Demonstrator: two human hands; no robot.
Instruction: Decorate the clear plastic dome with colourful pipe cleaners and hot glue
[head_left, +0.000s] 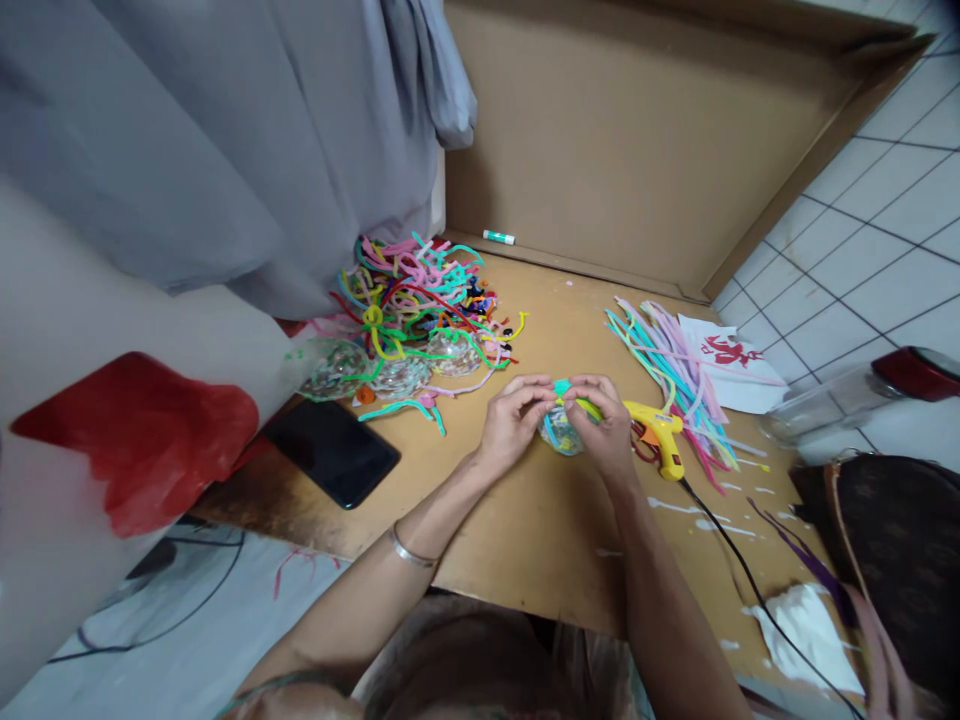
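Over the middle of the table, my left hand (516,418) and my right hand (604,425) meet at a small rounded clear craft piece (562,435) wrapped in blue and yellow pipe cleaners. Fingers of both hands pinch the teal and yellow pipe cleaners (561,387) at its top. My fingers hide part of that spot. Just right of my right hand lies a yellow glue gun (661,432), its black cord running toward the front edge. Beyond it is a bundle of loose pastel pipe cleaners (679,365).
At the left back lies a tangled pile of coloured pipe-cleaner pieces (420,290) with clear domes (401,375). A black phone (335,452), glue stick (498,237), clear bottle (825,400), brown bag (885,540) and crumpled tissue (806,640) lie around. A cardboard panel (637,130) stands behind.
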